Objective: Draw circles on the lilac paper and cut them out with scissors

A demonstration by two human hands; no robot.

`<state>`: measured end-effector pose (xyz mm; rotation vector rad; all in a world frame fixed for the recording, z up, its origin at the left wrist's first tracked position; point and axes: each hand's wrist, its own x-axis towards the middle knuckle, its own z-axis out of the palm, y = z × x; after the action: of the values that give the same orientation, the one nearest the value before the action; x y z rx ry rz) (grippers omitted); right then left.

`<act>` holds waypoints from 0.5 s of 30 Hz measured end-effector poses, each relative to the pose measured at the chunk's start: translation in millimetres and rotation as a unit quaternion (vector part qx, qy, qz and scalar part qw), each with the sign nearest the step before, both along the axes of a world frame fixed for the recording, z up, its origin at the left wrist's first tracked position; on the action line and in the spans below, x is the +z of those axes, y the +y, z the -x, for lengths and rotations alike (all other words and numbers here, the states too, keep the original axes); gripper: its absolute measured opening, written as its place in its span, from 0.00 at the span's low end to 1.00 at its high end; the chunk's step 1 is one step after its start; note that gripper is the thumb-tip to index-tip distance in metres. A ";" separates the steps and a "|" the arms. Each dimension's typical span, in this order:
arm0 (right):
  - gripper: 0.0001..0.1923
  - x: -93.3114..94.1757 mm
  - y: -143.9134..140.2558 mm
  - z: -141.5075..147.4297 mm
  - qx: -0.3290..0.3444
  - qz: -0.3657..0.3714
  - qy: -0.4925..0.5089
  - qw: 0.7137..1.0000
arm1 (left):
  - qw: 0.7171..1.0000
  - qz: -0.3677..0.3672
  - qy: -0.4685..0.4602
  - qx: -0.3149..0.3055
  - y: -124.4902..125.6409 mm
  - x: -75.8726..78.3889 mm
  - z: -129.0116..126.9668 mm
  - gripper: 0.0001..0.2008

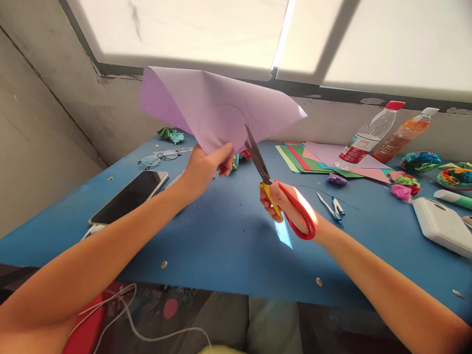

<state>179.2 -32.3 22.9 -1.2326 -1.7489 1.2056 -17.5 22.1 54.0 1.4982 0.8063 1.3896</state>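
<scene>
Lilac paper [217, 105] is pinched at its lower point by the closed left hand [202, 169] and held clear above the blue surface [221, 236], so the scissors [273, 189] gripped in the right hand [291, 206] at five o'clock can apparently bite along a faint drawn curve.

Lilac paper sheet [217, 105] aloft, scissors [275, 191] seemingly at edge

I see both forearms bare to the elbow, no sleeves, no watch or rings on my left hand [202, 169] or right hand [291, 206].
</scene>
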 end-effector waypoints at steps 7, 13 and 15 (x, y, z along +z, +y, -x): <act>0.23 -3.6 -0.1 -4.3 -0.053 -0.099 -0.396 0.911 | 0.987 -0.032 -0.129 0.096 20.2 13.2 14.6 0.13; 0.18 0.5 -9.9 -13.3 0.033 -0.090 -0.514 0.853 | 0.991 -0.042 -0.104 0.067 18.8 12.9 12.1 0.12; 0.17 3.8 -15.3 -18.5 0.046 -0.098 -0.533 0.839 | 0.991 -0.038 -0.105 0.072 20.0 12.4 12.8 0.11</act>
<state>197.7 -47.6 26.7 -1.8815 -2.6271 0.2791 -30.4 42.1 66.3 1.3430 0.7474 1.6724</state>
